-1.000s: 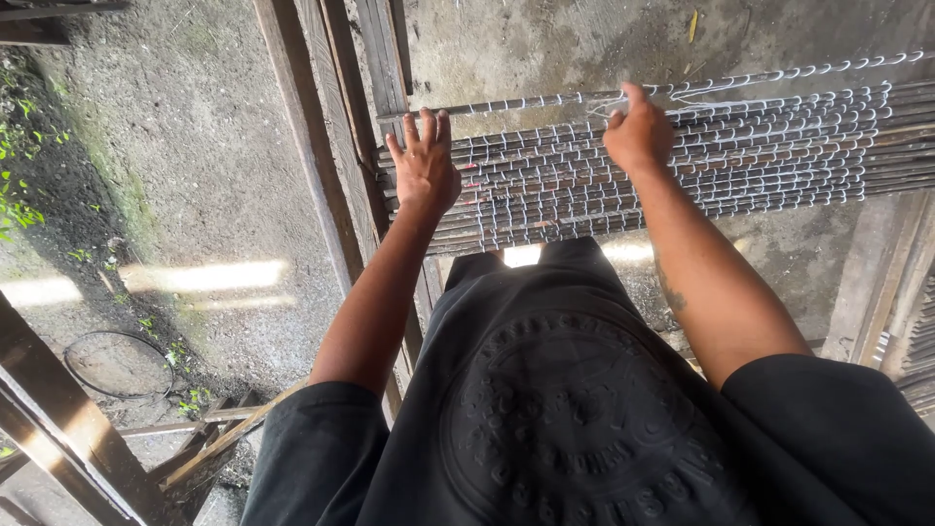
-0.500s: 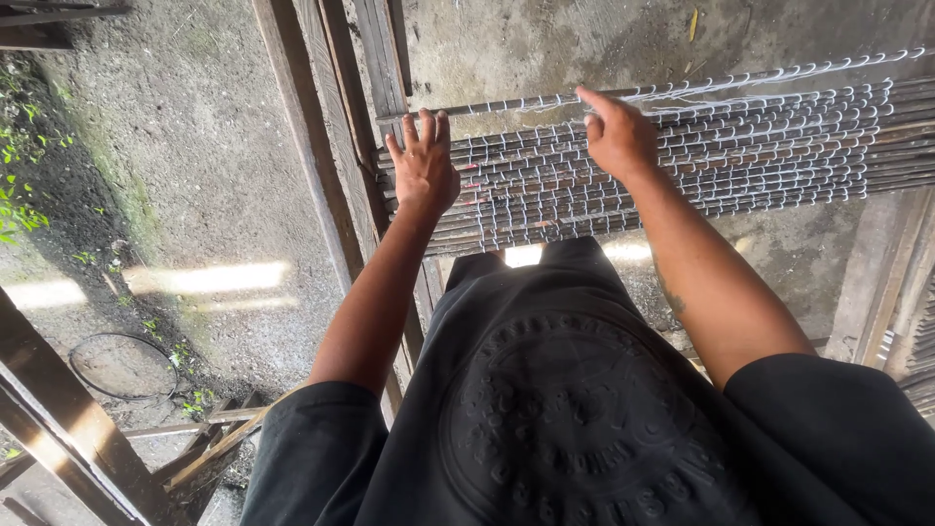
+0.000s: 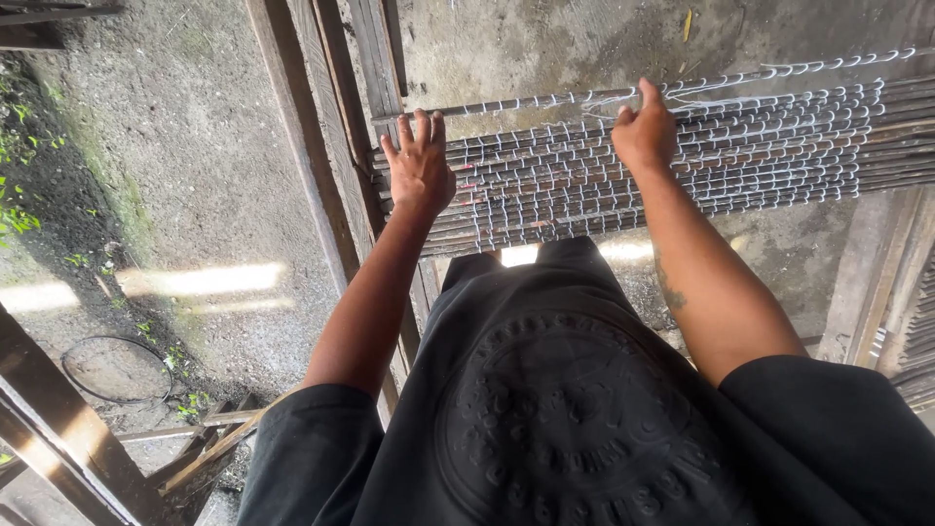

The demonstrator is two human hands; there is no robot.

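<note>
Since the frame a second ago your right hand (image 3: pixel 645 131) has slid a little along the far edge of the mat (image 3: pixel 682 156) of thin rods and now sits with its forefinger stretched out to the farthest rod (image 3: pixel 545 100), the other fingers curled under; your left hand (image 3: pixel 421 170) has barely shifted. That mat is what you are working on: a band of dark rods laid side by side, bound by rows of pale thread (image 3: pixel 779 70), lying across a wooden frame (image 3: pixel 321 146) in front of you and running off to the right. You look to be at the stage of adding or seating the outermost rod, and the job seems well along, since many rods are already tied. Your left hand lies flat on the left end of the mat, fingers spread and straight, pressing down rather than gripping anything. Your right hand is half closed, the fingertip touching the far rod near a loose strand of thread; whether thumb and finger pinch that strand I cannot tell. The next move likely calls for keeping the left palm firm so the rods stay aligned while the right fingertip works the thread.
</note>
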